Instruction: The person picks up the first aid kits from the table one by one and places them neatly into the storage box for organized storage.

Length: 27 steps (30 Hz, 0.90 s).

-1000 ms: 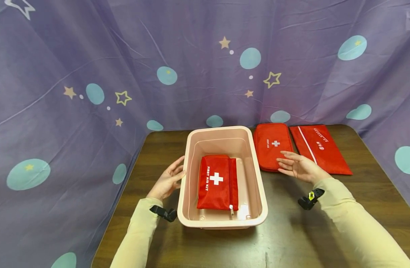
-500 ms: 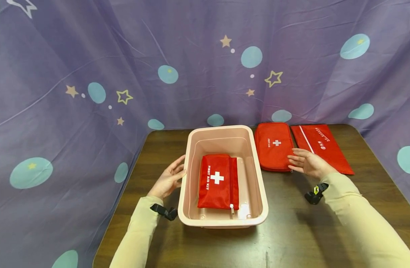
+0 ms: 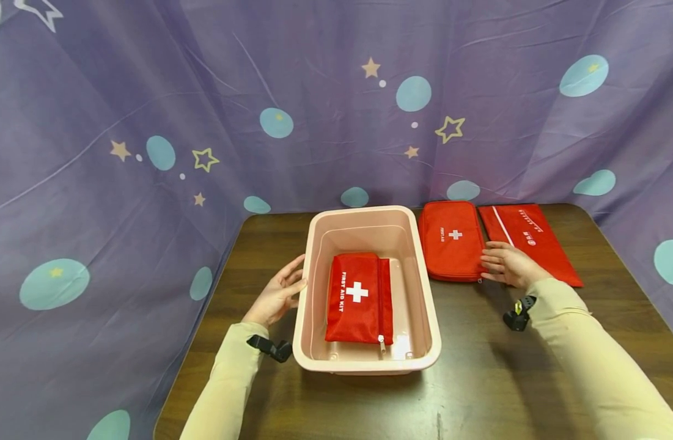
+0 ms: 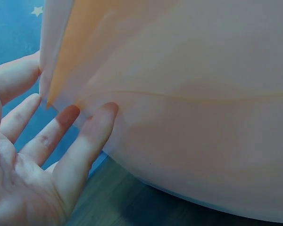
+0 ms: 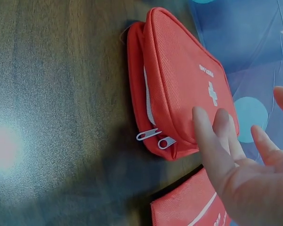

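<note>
A pale pink plastic tub (image 3: 430,318) stands on the table, and inside it lies a red first aid pouch (image 3: 358,318) with a white cross. At the tub's left side is my left hand (image 3: 275,297); in the left wrist view its extended fingertips (image 4: 112,110) are right at the tub wall. My right hand (image 3: 513,266) has its fingers extended at the right edge of a red zipped first aid case (image 3: 450,256). Two metal zipper pulls (image 5: 148,134) show at that case's corner in the right wrist view.
Right of the case lies a flat red pouch (image 3: 551,256) with a white stripe, partly behind my right hand. The brown wooden table (image 3: 468,379) reaches back to a purple curtain (image 3: 336,122) with stars and blue ovals.
My right hand has moved right across the case to its right edge. The left hand stays at the tub, and the tub and pouches have not moved.
</note>
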{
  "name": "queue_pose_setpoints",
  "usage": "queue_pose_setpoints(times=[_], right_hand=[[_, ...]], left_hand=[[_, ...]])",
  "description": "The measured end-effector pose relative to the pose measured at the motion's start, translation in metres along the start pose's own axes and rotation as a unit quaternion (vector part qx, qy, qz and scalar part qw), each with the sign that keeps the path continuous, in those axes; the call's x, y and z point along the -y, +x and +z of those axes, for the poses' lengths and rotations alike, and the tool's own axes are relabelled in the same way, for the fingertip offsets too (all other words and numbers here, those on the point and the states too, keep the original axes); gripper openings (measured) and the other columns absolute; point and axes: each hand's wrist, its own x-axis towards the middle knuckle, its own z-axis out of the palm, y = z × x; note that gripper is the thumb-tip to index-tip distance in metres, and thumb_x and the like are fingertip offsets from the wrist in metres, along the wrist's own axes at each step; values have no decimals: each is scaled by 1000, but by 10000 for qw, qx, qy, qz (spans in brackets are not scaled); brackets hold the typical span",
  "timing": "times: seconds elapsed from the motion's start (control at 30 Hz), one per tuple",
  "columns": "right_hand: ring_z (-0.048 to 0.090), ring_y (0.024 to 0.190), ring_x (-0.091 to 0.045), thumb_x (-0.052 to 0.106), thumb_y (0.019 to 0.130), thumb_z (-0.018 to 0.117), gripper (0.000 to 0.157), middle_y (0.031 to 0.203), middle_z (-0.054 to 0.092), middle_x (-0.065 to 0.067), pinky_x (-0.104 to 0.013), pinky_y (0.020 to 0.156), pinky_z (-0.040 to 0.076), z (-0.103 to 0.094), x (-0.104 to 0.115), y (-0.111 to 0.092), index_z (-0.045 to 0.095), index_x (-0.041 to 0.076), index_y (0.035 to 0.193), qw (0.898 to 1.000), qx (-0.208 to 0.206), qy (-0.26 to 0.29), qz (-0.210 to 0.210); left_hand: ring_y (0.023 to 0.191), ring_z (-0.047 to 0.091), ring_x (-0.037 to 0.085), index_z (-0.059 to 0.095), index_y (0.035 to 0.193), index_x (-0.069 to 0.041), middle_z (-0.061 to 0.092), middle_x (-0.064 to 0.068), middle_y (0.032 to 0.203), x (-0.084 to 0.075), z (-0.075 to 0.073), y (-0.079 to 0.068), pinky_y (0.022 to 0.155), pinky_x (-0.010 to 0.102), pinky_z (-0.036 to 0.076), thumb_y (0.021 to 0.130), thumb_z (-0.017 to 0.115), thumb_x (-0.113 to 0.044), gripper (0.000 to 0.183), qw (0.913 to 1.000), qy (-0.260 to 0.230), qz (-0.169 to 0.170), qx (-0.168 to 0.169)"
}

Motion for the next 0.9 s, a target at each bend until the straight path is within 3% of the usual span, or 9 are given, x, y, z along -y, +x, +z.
queue_pose_setpoints(times=[0.13,0.23,0.33,0.4,0.47,0.57,0.67,0.8,0.9], right_hand=[[13,137,-40,18,102,28,62,154,-6,-28,-33,89,50,-2,-3,1,-9,-1,148,9997,-186,128,57],[28,130,-37,17,102,30,62,154,-3,-29,-34,90,50,-4,-5,3,-8,-1,148,9994,-334,50,48],[45,112,-22,15,100,32,62,150,14,-29,-33,89,51,-4,-8,5,-6,-2,147,9987,-486,-162,23],[46,103,-15,16,100,37,66,140,28,-26,-31,87,51,-3,-9,6,-5,-2,147,9975,-617,-342,45],[44,104,-16,19,99,42,70,135,32,-21,-30,86,51,0,-9,8,-5,-1,147,9956,-789,-498,99],[36,121,-32,26,98,48,78,141,26,-25,-36,93,49,6,-7,10,-5,0,149,9910,-1032,-836,179],[21,134,-44,30,97,49,79,151,8,-30,-48,102,40,12,-5,12,-3,2,150,9852,-1264,-1144,188],[18,138,-44,28,95,51,80,152,6,-30,-57,106,31,18,-6,18,0,1,150,9788,-1510,-1376,123],[23,133,-42,26,95,53,81,152,8,-31,-56,106,32,20,-9,25,1,-1,150,9746,-1615,-1553,34]], left_hand=[[101,59,14,17,152,-12,50,-1,124,-2,0,-1,76,36,54,96,51,-3,66,10000,75,-46,-20],[101,60,14,17,152,-12,50,0,124,-4,1,-2,76,36,54,96,51,-3,66,9998,148,-80,-65],[100,60,14,17,152,-12,50,0,123,-6,1,-1,77,36,54,96,50,-2,66,9998,166,-99,-87],[99,60,14,18,152,-11,51,0,122,-7,1,-1,76,35,54,96,50,-2,65,9998,131,-119,-82],[99,60,14,17,152,-11,51,0,121,-7,2,0,76,36,54,96,50,-1,66,9999,88,-128,-58],[100,60,15,17,152,-11,51,1,122,-6,2,0,75,36,54,95,52,-2,67,9999,38,-120,-40],[100,60,15,17,152,-11,50,1,123,-5,1,0,75,36,54,95,52,-3,67,9999,4,-123,-32],[100,60,14,17,152,-12,50,-1,123,-3,1,1,76,36,54,96,50,-3,66,9999,-22,-131,-48],[100,60,13,17,152,-12,50,-1,122,-3,2,1,76,37,54,96,49,-1,65,9999,-6,-122,-101]])
